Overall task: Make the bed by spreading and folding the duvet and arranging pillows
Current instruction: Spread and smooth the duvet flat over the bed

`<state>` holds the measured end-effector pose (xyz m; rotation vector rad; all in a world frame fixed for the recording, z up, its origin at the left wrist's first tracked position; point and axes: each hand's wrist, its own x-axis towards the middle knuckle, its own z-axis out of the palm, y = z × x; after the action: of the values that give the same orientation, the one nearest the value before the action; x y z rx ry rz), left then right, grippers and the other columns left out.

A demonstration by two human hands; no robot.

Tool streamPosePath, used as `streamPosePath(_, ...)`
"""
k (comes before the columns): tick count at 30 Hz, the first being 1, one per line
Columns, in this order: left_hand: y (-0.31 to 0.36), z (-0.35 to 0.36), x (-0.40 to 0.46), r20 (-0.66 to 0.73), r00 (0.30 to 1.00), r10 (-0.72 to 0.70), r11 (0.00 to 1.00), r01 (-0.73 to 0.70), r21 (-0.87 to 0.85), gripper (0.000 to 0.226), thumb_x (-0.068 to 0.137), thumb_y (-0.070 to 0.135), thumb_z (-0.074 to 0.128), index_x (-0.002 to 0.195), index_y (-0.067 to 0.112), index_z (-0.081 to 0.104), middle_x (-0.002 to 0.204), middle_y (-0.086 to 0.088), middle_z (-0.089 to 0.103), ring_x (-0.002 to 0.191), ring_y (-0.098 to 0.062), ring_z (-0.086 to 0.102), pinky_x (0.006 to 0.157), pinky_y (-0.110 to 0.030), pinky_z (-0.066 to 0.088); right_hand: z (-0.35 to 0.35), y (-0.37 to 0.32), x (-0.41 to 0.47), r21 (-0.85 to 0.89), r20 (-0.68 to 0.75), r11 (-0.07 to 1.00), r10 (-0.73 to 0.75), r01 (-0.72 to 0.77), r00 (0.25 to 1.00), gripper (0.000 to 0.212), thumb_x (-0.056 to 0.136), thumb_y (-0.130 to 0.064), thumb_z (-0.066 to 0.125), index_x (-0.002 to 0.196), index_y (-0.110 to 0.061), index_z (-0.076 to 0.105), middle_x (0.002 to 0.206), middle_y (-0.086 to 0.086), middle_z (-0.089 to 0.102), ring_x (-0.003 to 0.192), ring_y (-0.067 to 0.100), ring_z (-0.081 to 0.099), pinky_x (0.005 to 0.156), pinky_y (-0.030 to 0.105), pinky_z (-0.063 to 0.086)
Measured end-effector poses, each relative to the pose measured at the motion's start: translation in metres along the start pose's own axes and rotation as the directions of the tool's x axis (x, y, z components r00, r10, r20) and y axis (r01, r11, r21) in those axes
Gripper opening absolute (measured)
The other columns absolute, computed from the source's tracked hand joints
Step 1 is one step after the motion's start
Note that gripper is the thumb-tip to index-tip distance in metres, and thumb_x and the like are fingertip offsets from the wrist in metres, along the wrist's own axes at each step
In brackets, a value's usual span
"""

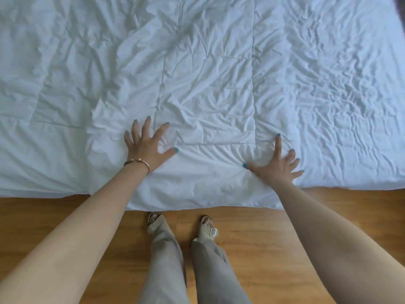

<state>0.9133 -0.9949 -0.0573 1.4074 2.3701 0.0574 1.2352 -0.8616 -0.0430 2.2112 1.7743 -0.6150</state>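
Duvet [208, 73], white & wrinkled, lies spread flat over the bed, filling the upper part of the view w/ its near edge running left-right and hanging over the wooden floor [252, 249]. Long axis can't be judged; its ends are out of frame. Stitched seams run both along & across. Both hands lie palm-down on it near that edge, fingers straight & splayed, gripping nothing: left hand [148, 145], bracelet [140, 164] at wrist; right hand [277, 164] well apart from it.

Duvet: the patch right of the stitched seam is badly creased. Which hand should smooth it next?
Right, probably. The right hand lies flat on the duvet beside those creases; the left hand presses farther left, so it would have to cross over.
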Motion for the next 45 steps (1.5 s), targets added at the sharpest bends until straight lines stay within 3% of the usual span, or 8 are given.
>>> streamPosePath(2, 0.015, 0.004, -0.004, 0.083, 0.995, -0.049, 0.999, 0.047, 0.019, 0.091, 0.069, 0.085, 0.046, 0.143, 0.056, 0.002, 0.16, 0.0, -0.009, 0.145, -0.034, -0.013, 0.11, -0.064, -0.004, -0.004, 0.001, 0.001, 0.05, 0.005, 0.999, -0.016, 0.016, 1.0, 0.136, 0.051, -0.068, 0.081, 0.136, -0.06, -0.025, 0.135, 0.018, 0.027, 0.108, 0.039, 0.052, 0.094, 0.052, 0.042)
streamPosePath(5, 0.036, 0.01, -0.004, 0.143, 0.989, -0.034, 0.993, 0.017, 0.117, 0.1, 0.063, 0.093, 0.038, 0.142, 0.057, -0.012, 0.158, 0.0, -0.02, 0.143, -0.036, -0.02, 0.107, -0.07, -0.005, -0.019, 0.015, 0.003, 0.099, 0.051, 0.988, -0.128, 0.122, 0.99, 0.119, 0.071, -0.053, 0.077, 0.138, -0.061, -0.021, 0.106, 0.011, 0.042, 0.069, 0.028, 0.051, 0.068, 0.039, 0.044)
streamPosePath(12, 0.055, 0.017, 0.008, 0.26, 0.962, -0.081, 0.985, 0.037, 0.169, 0.115, 0.051, 0.097, 0.044, 0.136, 0.059, -0.024, 0.15, -0.001, -0.04, 0.137, -0.036, -0.036, 0.102, -0.074, -0.005, -0.031, 0.078, 0.018, -0.032, 0.038, 0.998, -0.051, 0.052, 0.998, 0.1, 0.078, -0.06, 0.067, 0.139, -0.063, -0.013, 0.111, 0.009, 0.043, 0.085, 0.031, 0.054, 0.068, 0.042, 0.045)
streamPosePath(15, 0.048, 0.017, 0.01, 0.263, 0.959, -0.106, 0.982, 0.06, 0.18, 0.118, 0.051, 0.095, 0.046, 0.136, 0.057, -0.028, 0.151, -0.003, -0.039, 0.137, -0.038, -0.035, 0.105, -0.071, -0.006, -0.017, 0.062, 0.015, -0.23, -0.032, 0.972, -0.049, 0.041, 0.998, 0.103, 0.082, -0.05, 0.067, 0.148, -0.045, -0.012, 0.15, 0.013, 0.021, 0.129, 0.036, 0.034, 0.104, 0.052, 0.032)
streamPosePath(21, 0.027, 0.027, -0.02, 0.182, 0.982, -0.056, 0.97, 0.011, 0.243, 0.093, 0.076, 0.084, 0.03, 0.145, 0.047, -0.02, 0.157, -0.004, -0.025, 0.144, -0.032, -0.021, 0.113, -0.061, -0.006, 0.027, 0.015, -0.034, -0.399, 0.08, 0.598, -0.732, 0.695, 0.676, 0.095, 0.083, -0.002, 0.051, 0.152, -0.042, 0.001, 0.163, -0.002, -0.006, 0.15, 0.028, -0.002, 0.119, 0.044, 0.006)
streamPosePath(26, -0.001, 0.025, -0.062, 0.251, 0.965, -0.081, 0.971, 0.02, 0.237, 0.079, 0.088, 0.074, 0.024, 0.146, 0.043, -0.019, 0.158, 0.001, -0.024, 0.146, -0.021, -0.017, 0.114, -0.054, -0.007, 0.056, -0.045, -0.088, -0.2, 0.191, 0.795, -0.542, 0.572, 0.819, 0.088, 0.085, -0.008, 0.046, 0.152, -0.04, -0.001, 0.161, -0.003, -0.017, 0.148, 0.03, -0.013, 0.119, 0.048, 0.011)
streamPosePath(32, -0.041, 0.007, -0.124, 0.407, 0.913, -0.03, 0.999, 0.01, 0.052, 0.063, 0.1, 0.044, 0.029, 0.15, 0.038, -0.009, 0.159, 0.006, -0.02, 0.146, -0.013, -0.015, 0.119, -0.044, 0.007, 0.078, -0.093, -0.161, 0.039, 0.621, 0.837, -0.448, 0.545, 0.643, 0.084, 0.094, -0.027, 0.053, 0.152, -0.044, -0.005, 0.159, -0.003, -0.025, 0.147, 0.029, -0.019, 0.119, 0.047, 0.01)
streamPosePath(45, -0.265, -0.041, -0.264, 0.551, 0.793, -0.258, 0.879, 0.429, -0.206, 0.042, 0.095, 0.035, 0.04, 0.133, 0.017, 0.048, 0.13, -0.005, 0.052, 0.114, -0.027, 0.055, 0.091, -0.036, 0.047, 0.184, -0.244, -0.394, -0.151, 0.685, 0.796, -0.343, 0.586, 0.643, 0.064, 0.093, -0.027, 0.049, 0.152, -0.016, 0.026, 0.155, 0.01, 0.03, 0.139, 0.032, 0.032, 0.111, 0.043, 0.035)
